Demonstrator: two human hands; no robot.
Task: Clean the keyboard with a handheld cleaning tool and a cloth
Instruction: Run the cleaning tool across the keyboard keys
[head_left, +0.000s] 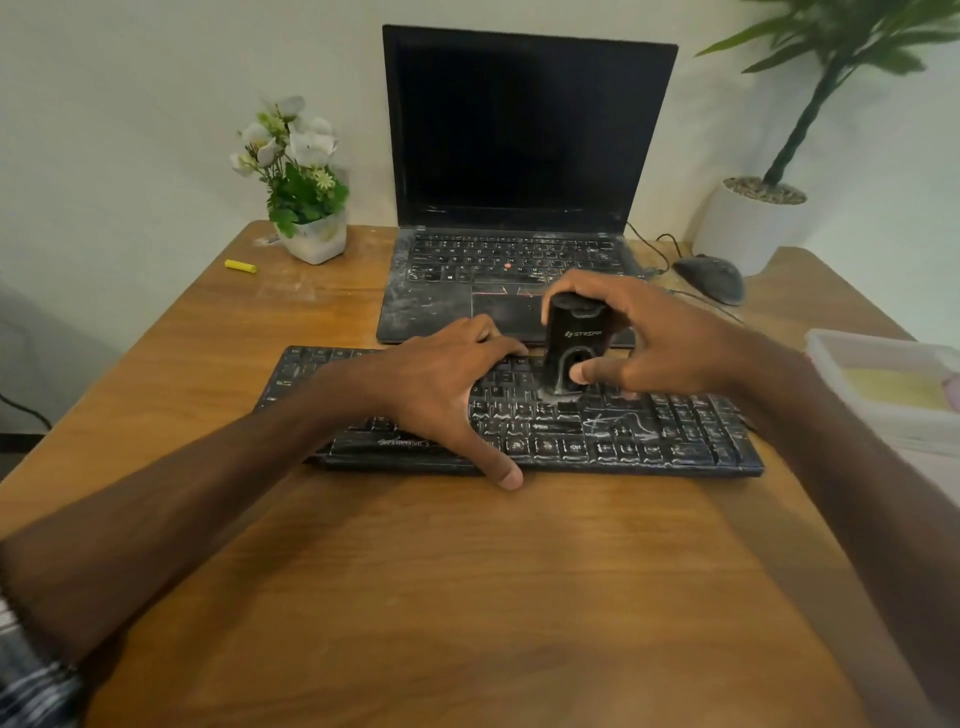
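Observation:
A black keyboard (649, 436), dusted with white powder, lies across the middle of the wooden table (467, 571). My right hand (649, 343) grips a small black handheld cleaning tool (571, 338) standing upright, its lower end on the keys near the keyboard's centre. My left hand (441, 384) lies flat over the keyboard's left half, fingers spread across the keys and thumb hooked over the front edge. A yellow cloth (893, 387) lies in a clear plastic container (852, 358) at the right edge.
An open black laptop (519, 156), also dusty, stands behind the keyboard. A wired mouse (711, 278) sits to its right, a white potted plant (748, 228) beyond. A small flower pot (317, 239) and a yellow marker (240, 266) lie at the back left.

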